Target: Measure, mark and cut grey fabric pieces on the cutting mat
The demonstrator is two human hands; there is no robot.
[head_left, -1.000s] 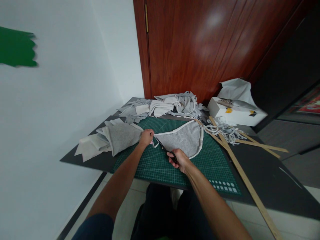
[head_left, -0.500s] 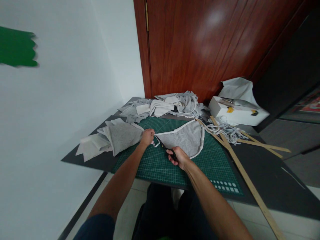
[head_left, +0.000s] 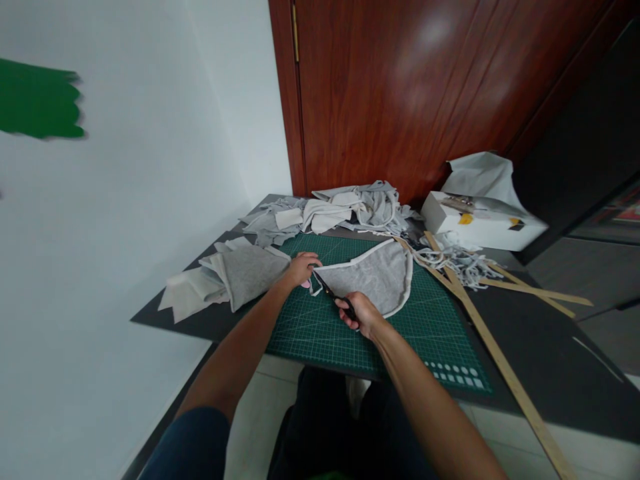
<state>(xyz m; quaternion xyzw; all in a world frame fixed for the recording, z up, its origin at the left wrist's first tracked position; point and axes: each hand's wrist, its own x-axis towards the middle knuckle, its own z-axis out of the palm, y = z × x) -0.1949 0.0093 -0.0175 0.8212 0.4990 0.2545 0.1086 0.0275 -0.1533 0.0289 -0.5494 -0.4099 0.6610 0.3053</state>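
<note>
A grey fabric piece with white edging (head_left: 373, 280) lies on the green cutting mat (head_left: 320, 333). My left hand (head_left: 301, 269) is at its pointed left corner, with the fingers reaching over the tip and the edging; the grip is partly hidden. My right hand (head_left: 361, 312) is closed round the handles of black scissors (head_left: 331, 293). The blades point up and left, reaching the corner beside my left fingers. A short loop of white trim (head_left: 315, 291) hangs below that corner. Left of my left hand lies a stack of similar grey pieces (head_left: 253, 270).
Grey and white fabric scraps (head_left: 330, 213) are heaped along the back by the wooden door (head_left: 380, 100). To the right are tangled white strips (head_left: 463, 263), crossed wooden rulers (head_left: 493, 340) and a white box (head_left: 483, 223). A white wall (head_left: 150, 167) borders the left.
My left hand has gone from a closed fist beside the corner to fingers reaching farther right over it. The scissors and the fabric piece stay nearly in place. The view shifts slightly.
</note>
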